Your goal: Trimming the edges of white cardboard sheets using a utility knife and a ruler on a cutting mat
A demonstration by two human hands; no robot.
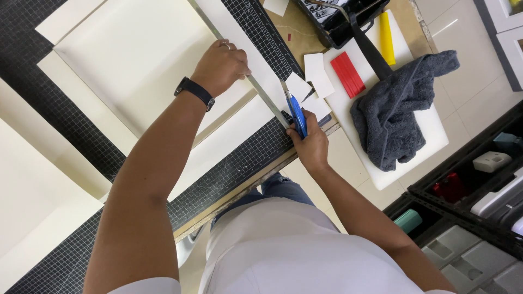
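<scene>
A blue knife (297,115) is gripped in the closed right hand (311,144) and held against the near end of a long metal ruler (261,92), whose long axis runs diagonally away from the body, up and to the left. The ruler is pressed flat under the fingers of the left hand (220,66), which is placed farther along it, well apart from the blade; a black watch (194,91) is worn on that wrist. Under the ruler a white sheet (136,71) is laid on a black gridded cutting mat (239,163), at the table's edge. The knife is the right hand's own; the left is nearer the ruler's middle. Just beyond the blade, small white offcuts (313,81) are scattered. Farther right, a red bar (348,73), a yellow bar (386,38) and a grey towel (397,114) are seen on a white board (430,144). Nothing is seen lying across the ruler's edge ahead of the blade.
</scene>
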